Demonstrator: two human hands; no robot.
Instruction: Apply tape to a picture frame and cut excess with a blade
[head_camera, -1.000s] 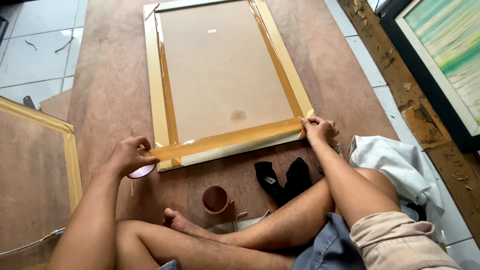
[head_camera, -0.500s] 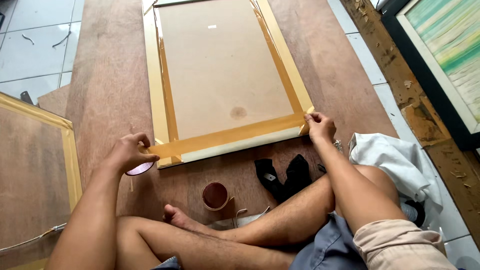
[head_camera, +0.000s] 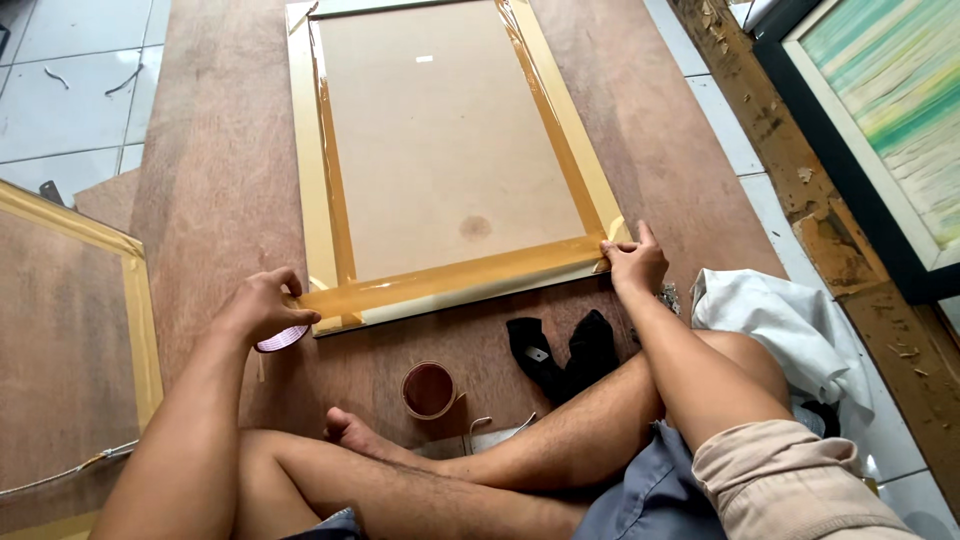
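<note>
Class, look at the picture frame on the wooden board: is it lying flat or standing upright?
Lying flat. The picture frame rests back-up on the wooden board, with brown tape along its backing edges and both hands pressing the near edge.

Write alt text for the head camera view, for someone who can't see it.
A person seated on a plywood sheet stretches brown tape along the bottom edge of a face-down picture frame: the left hand holds the tape roll, and the right hand presses the tape at the corner. A spare roll lies nearby.
</note>
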